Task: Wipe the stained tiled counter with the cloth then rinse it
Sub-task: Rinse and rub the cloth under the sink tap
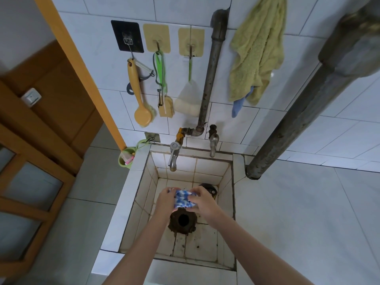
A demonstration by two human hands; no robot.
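Observation:
A blue and white patterned cloth (pixel 183 198) is bunched between both of my hands, low inside the tiled sink (pixel 141 182). My left hand (pixel 165 200) grips its left side and my right hand (pixel 202 200) grips its right side. The cloth hangs just above the rusty round drain (pixel 183 220). A steel tap (pixel 173 156) juts out over the back of the sink, and I see no water running from it. The pale tiled counter (pixel 298 223) spreads to the right of the sink.
A second tap (pixel 213 144) sits right of the first. Brushes (pixel 139 93) and a sponge bag (pixel 188 99) hang on wall hooks, with a yellow-green towel (pixel 257 52) beside a pipe (pixel 211 68). A thick grey pipe (pixel 298 118) slants down onto the counter. A green cup (pixel 126 159) hangs at the left.

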